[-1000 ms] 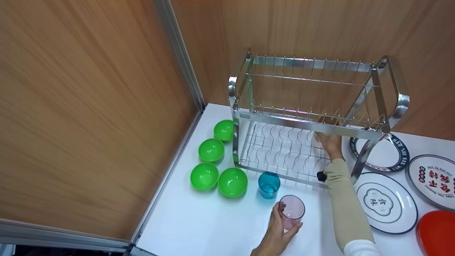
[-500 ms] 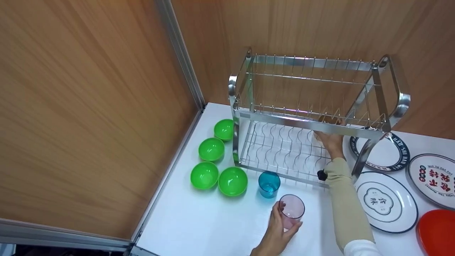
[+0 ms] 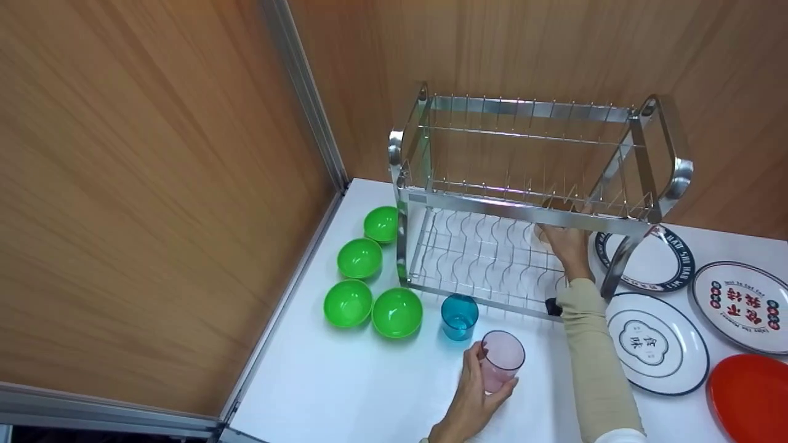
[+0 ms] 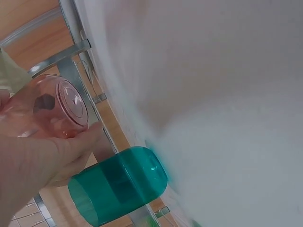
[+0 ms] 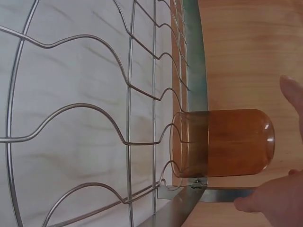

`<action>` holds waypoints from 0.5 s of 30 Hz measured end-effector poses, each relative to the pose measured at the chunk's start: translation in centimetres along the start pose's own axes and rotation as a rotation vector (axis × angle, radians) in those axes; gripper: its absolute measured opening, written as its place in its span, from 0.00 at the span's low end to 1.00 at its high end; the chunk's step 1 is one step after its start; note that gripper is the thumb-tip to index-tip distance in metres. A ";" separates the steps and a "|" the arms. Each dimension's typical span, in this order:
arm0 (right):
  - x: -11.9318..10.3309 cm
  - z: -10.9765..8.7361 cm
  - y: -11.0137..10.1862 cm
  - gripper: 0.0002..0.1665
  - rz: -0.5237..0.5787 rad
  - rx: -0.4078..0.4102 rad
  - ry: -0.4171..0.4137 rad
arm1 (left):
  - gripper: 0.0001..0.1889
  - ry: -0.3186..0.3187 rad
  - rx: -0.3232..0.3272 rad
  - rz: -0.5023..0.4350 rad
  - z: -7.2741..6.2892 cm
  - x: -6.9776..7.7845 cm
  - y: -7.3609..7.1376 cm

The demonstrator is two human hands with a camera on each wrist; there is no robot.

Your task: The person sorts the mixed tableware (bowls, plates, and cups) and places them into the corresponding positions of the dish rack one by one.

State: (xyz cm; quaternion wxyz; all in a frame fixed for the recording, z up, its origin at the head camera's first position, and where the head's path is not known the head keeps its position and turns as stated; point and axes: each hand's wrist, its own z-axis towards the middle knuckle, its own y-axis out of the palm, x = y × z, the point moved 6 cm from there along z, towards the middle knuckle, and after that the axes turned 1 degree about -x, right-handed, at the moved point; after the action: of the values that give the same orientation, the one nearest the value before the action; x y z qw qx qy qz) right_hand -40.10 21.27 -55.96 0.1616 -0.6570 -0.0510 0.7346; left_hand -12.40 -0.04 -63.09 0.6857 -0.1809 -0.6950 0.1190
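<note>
My left hand point(image 3: 471, 397) holds a clear pink cup point(image 3: 502, 360) between thumb and fingers, mouth up, over the white table. The left wrist view shows the underside of this pink cup point(image 4: 73, 101) raised off the tabletop. A blue-green cup point(image 3: 459, 317) stands just beyond it, before the metal dish rack point(image 3: 523, 212). My right hand point(image 3: 566, 246) reaches into the rack's lower tier. There an amber cup point(image 5: 227, 142) sits mouth down on the wires. Thumb and finger of my right hand point(image 5: 279, 201) are spread on either side of its base, apart from it.
Several green bowls point(image 3: 397, 314) stand left of the rack. Right of it lie white plates with printed patterns point(image 3: 659, 344) and a red plate point(image 3: 751, 394). Wooden panels point(image 3: 154, 215) rise at the left and back.
The head view has shifted slightly, so everything appears a little further left. The left hand still holds the pink cup, and the right hand stays inside the rack.
</note>
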 end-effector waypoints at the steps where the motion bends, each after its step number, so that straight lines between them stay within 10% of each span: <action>1: -0.3 -0.3 0.0 0.73 -0.011 0.002 -0.018 | 0.43 0.016 0.006 0.006 0.0 0.1 -0.1; 15: -4.2 -4.6 -0.4 0.54 -0.100 0.035 -0.243 | 0.41 0.218 0.088 0.031 0.3 1.2 -1.0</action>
State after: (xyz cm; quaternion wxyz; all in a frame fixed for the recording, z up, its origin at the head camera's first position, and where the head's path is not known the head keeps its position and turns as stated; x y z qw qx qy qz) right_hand -35.21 19.71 -52.50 0.2021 -0.5571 -0.0902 0.8004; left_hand -12.78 -0.45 -61.54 0.7625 -0.1733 -0.6075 0.1397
